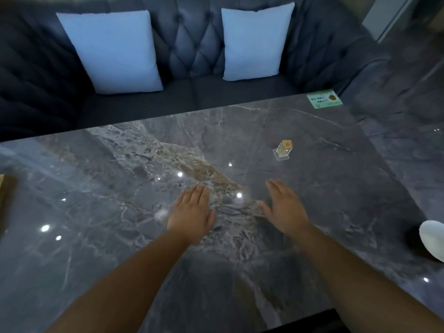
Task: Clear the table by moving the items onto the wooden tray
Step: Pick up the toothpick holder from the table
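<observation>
My left hand (192, 212) and my right hand (283, 207) lie flat, palms down, side by side on the grey marble table (108, 236), both holding nothing. A clear toothpick holder (283, 150) full of toothpicks stands upright beyond my right hand. At the right edge of the view a white bowl-like object (432, 239) is cut off by the frame. A brown wooden edge, possibly the tray (6, 195), shows at the far left.
A green card (324, 99) lies flat at the table's far right corner. Behind the table stands a dark tufted sofa (192, 51) with two pale cushions (113, 51). Grey floor (408, 92) runs along the right.
</observation>
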Available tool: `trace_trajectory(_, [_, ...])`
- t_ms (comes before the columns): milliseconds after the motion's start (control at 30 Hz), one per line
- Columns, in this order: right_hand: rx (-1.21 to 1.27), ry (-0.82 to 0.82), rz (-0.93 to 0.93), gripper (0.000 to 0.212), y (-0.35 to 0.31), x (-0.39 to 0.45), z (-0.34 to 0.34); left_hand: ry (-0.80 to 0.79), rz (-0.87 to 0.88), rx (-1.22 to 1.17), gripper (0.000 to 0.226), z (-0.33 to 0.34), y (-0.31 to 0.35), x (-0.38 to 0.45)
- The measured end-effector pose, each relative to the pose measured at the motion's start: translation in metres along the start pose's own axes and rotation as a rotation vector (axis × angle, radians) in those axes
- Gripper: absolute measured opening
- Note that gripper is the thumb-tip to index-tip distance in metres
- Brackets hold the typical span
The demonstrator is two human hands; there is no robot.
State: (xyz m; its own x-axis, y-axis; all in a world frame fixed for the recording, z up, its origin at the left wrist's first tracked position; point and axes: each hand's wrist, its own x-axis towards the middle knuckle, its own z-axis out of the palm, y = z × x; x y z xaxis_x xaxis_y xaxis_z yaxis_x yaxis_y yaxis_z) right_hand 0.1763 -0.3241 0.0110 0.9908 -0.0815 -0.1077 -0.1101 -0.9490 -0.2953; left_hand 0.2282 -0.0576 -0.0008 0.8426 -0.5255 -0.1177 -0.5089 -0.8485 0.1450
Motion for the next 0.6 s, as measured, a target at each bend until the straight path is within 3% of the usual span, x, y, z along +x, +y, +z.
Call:
trace_trajectory(400, [0.254, 0.071, 0.381, 0.064, 0.066, 0.077, -0.014, -0.044, -0.018, 0.040, 0.068, 0.035, 0.004, 0.064])
trace_trajectory(600, [0.363, 0.090, 0.437, 0.053, 0.081, 0.121, -0.001, -0.061, -0.071, 0.052, 0.071, 0.063, -0.006, 0.077])
